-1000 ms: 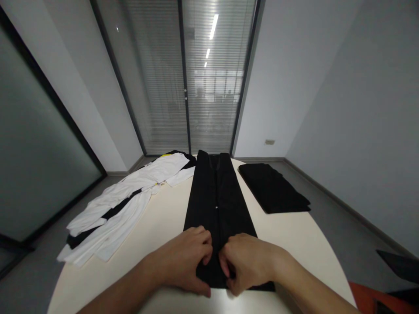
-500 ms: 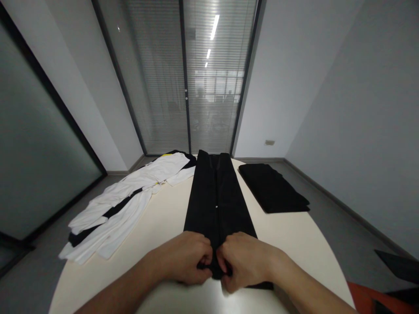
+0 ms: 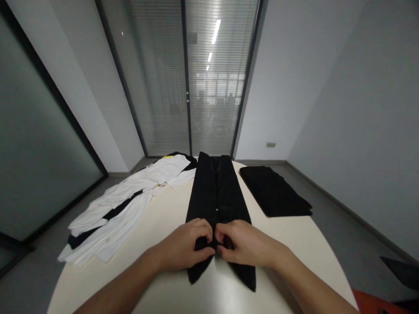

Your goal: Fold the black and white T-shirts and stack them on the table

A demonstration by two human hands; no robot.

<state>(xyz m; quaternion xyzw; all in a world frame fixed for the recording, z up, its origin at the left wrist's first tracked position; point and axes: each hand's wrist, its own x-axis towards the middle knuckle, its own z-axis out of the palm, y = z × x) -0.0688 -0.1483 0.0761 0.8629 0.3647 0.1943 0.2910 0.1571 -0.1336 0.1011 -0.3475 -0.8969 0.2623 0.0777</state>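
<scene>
A long black garment lies lengthwise on the table, with a neck-like notch at its far end, a line down its middle and a small pale spot on that line. My left hand is closed on the cloth just left of the middle line. Just right of it, my right hand pinches the same garment, its fingertips almost meeting those of the left. Below the hands, the near edge parts into two pointed corners that spread apart on the tabletop. The hands cover some of the cloth between them.
White and black clothes lie loosely heaped along the left of the round cream table. A folded black garment rests on the right. Beyond stands a glass partition with blinds. Something orange shows at the lower right.
Both hands have moved up, away from me, pulling the near middle of the black garment with them. Its near corners now show below my hands, splayed apart.
</scene>
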